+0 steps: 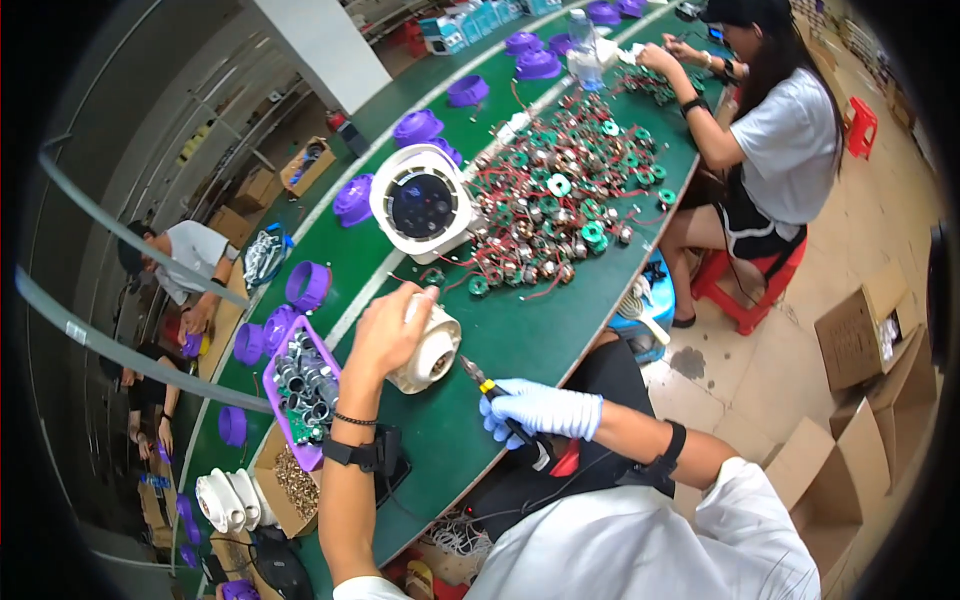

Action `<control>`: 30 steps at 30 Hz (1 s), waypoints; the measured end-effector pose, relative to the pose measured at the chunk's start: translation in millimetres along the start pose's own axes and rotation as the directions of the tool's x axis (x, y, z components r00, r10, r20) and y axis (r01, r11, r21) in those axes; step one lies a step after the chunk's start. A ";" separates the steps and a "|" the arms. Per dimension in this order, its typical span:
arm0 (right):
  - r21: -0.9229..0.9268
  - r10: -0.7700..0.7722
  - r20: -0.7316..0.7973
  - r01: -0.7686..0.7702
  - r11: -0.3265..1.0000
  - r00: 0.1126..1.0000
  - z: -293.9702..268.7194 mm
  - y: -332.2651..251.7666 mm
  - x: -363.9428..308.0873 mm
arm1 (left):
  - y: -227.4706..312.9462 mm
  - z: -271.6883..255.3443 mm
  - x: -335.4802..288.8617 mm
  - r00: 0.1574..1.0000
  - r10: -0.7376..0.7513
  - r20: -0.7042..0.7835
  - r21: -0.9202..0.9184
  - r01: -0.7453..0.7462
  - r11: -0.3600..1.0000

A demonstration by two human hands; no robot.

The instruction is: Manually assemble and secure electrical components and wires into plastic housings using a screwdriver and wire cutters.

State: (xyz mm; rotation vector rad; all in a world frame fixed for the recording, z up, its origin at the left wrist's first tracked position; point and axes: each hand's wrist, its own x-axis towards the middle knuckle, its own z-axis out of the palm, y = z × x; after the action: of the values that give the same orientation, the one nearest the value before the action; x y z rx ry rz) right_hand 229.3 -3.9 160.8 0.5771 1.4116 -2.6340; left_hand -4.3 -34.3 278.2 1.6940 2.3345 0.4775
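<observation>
The left hand [388, 332] has fingers curled over the cream plastic housing [432, 352] on the bench [530, 345], perhaps for steadying it; the gloved right hand [540, 408] has fingers wrapped around pliers [488, 388], leaving the tip free.

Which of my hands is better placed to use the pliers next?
Probably your right hand: it holds the pliers, their tips pointing toward the cream housing, while your left hand is occupied holding that housing.

No text legible. Cardboard box [852, 343] at right: faint print, too blurred. Blue-and-white boxes [447, 35], white label [76, 332] on grey tube [130, 361]: too small.
</observation>
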 end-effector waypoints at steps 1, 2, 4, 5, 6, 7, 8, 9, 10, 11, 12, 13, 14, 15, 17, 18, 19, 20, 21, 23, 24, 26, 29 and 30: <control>0.006 0.025 0.014 -0.025 1.000 1.000 -2.0 -3.4 2.2 | -2.1 3.3 0.2 0.998 0.022 -0.058 -0.022 -0.023 0.999; 0.009 0.055 0.041 -0.055 0.998 0.998 -1.5 -7.4 4.5 | -6.8 0.2 -2.5 0.998 0.019 -0.057 -0.021 -0.020 1.000; -0.003 0.075 0.039 -0.075 0.997 0.996 -2.2 -13.2 7.5 | -3.5 -3.1 -1.2 0.999 0.025 -0.030 -0.027 -0.026 0.999; -0.029 0.101 0.047 -0.099 0.995 0.994 0.0 -17.6 10.1 | -6.0 -3.6 -4.7 0.997 0.045 -0.066 -0.030 -0.047 0.998; -0.053 0.122 0.046 -0.119 0.991 0.992 0.4 -23.9 11.0 | -8.6 -1.4 -3.6 0.992 0.075 -0.100 -0.035 -0.079 0.996; -0.091 0.129 0.040 -0.125 0.988 0.991 0.6 -26.6 13.1 | -12.4 1.1 -2.3 0.992 0.078 -0.103 -0.033 -0.081 0.996; -0.115 0.138 0.044 -0.132 0.985 0.989 -1.1 -27.6 16.2 | -12.4 1.8 0.5 0.992 0.083 -0.096 -0.016 -0.084 0.996; -0.128 0.160 0.044 -0.154 0.980 0.986 -1.0 -30.3 17.4 | -9.7 1.7 0.7 0.993 0.081 -0.086 -0.029 -0.083 0.996; -0.142 0.182 0.044 -0.174 0.974 0.982 -1.1 -33.1 18.0 | -8.0 2.1 0.0 0.994 0.079 -0.078 -0.040 -0.082 0.996; -0.139 0.201 0.066 -0.190 0.972 0.977 -4.4 -33.4 22.1 | -8.5 2.7 -1.5 0.994 0.079 -0.076 -0.042 -0.083 0.996; -0.138 0.201 0.065 -0.191 0.972 0.978 -6.2 -33.8 23.4 | -9.1 2.7 -2.8 0.994 0.077 -0.076 -0.042 -0.080 0.996; -0.141 0.192 0.074 -0.181 0.973 0.979 -7.1 -35.4 23.8 | -9.3 2.6 -3.6 0.994 0.075 -0.078 -0.042 -0.078 0.996; -0.146 0.185 0.086 -0.171 0.974 0.979 -6.1 -36.8 25.4 | -10.5 3.5 -5.3 0.994 0.073 -0.079 -0.040 -0.077 0.996; -0.175 0.186 0.070 -0.171 0.970 0.980 -3.0 -39.6 27.5 | -11.0 5.9 -6.4 0.990 0.091 -0.108 -0.043 -0.096 0.994; -0.217 0.188 0.047 -0.174 0.961 0.981 -1.6 -41.2 31.9 | -6.7 8.3 -8.3 0.985 0.109 -0.137 -0.045 -0.116 0.992; -0.257 0.190 0.022 -0.179 0.950 0.981 -2.6 -41.2 34.1 | -2.0 9.0 -9.0 0.958 0.211 -0.195 -0.033 -0.222 0.975; -0.323 0.152 0.027 -0.135 0.937 0.988 -5.5 -40.9 37.2 | 0.8 9.6 -8.8 0.917 0.310 -0.250 -0.016 -0.324 0.946; -0.327 0.154 0.031 -0.136 0.935 0.988 -3.4 -45.3 37.2 | -2.9 7.4 -9.5 0.918 0.306 -0.253 -0.014 -0.320 0.947; -0.432 0.158 0.025 -0.132 0.892 0.987 -1.7 -50.1 36.2 | -8.9 4.8 -8.7 0.904 0.372 -0.211 0.023 -0.376 0.926; -0.711 0.131 -0.017 -0.104 0.695 0.991 4.0 -66.4 31.4 | -11.7 4.9 -4.7 0.887 0.432 -0.162 0.050 -0.430 0.901; -0.712 0.138 -0.015 -0.108 0.694 0.990 13.2 -63.8 27.1 | -8.1 3.8 -2.7 0.924 0.367 -0.104 0.036 -0.366 0.930; -0.980 -0.375 -0.135 -0.068 0.186 0.917 36.6 -52.5 17.8 | 0.0 1.6 -0.8 0.958 0.281 -0.051 0.030 -0.280 0.960; -0.961 -0.427 -0.245 -0.160 0.226 0.871 44.8 -56.2 12.2 | 16.4 10.1 6.4 0.985 0.114 -0.127 0.117 -0.099 0.988; -0.952 -0.405 -0.262 -0.164 0.259 0.876 43.0 -57.7 10.6 | 18.1 9.2 7.1 0.984 0.106 -0.142 0.130 -0.088 0.988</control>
State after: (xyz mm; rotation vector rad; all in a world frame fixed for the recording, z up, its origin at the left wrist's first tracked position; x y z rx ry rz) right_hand 192.4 -5.6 223.5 0.8983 2.8731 -1.0692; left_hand 12.7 -21.1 276.7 1.8974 2.4392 0.5028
